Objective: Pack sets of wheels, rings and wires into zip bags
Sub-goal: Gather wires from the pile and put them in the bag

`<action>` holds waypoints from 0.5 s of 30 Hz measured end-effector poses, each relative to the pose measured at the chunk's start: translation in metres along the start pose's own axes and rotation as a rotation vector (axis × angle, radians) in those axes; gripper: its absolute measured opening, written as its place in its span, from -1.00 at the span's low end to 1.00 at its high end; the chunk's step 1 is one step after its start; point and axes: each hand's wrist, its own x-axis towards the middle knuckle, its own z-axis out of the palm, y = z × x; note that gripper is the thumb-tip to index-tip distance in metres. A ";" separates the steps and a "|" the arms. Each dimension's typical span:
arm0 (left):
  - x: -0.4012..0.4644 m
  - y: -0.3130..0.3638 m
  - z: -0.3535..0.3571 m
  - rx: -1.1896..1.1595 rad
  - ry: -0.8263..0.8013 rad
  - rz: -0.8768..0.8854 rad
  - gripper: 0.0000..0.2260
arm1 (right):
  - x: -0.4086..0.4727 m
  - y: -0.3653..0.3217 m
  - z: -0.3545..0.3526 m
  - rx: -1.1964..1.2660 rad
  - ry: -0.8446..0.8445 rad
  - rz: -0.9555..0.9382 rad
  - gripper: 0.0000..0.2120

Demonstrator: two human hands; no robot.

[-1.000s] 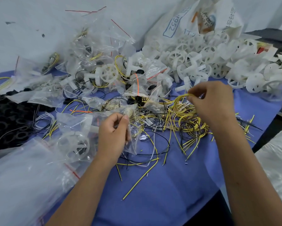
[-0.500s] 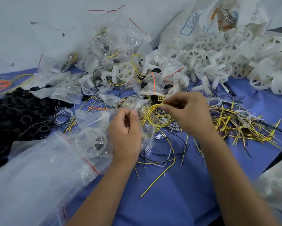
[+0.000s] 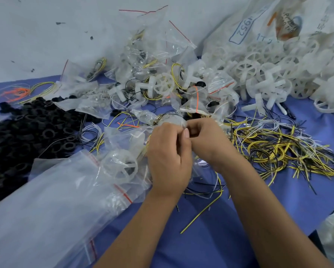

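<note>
Zip bag (image 3: 174, 120) pinched between both hands (image 3: 187, 149) over blue cloth-covered table (image 3: 210, 238) against white wall (image 3: 46, 35).

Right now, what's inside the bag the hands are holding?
A white wheel shows through the clear bag. The left hand and right hand cover its mouth, so any wires there are hidden.

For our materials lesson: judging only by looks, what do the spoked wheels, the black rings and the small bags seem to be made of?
Spoked wheels: probably moulded plastic, milky white and slightly translucent with a dull sheen.
Black rings: likely rubber or matt plastic; dark, no shine, but the picture cannot settle which.
Small bags: thin clear plastic film, glossy and creased, with contents showing through and a red strip on several.
</note>
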 end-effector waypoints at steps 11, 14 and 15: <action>0.001 -0.001 0.002 -0.013 0.018 0.025 -0.82 | 0.012 0.020 0.013 -0.084 -0.120 -0.070 -0.48; 0.002 -0.003 0.001 -0.012 0.045 -0.001 -0.85 | 0.006 0.017 0.019 0.182 -0.322 0.006 -0.56; 0.003 -0.004 0.001 -0.012 0.054 -0.009 -0.85 | 0.006 0.017 0.022 0.279 -0.325 0.075 -0.63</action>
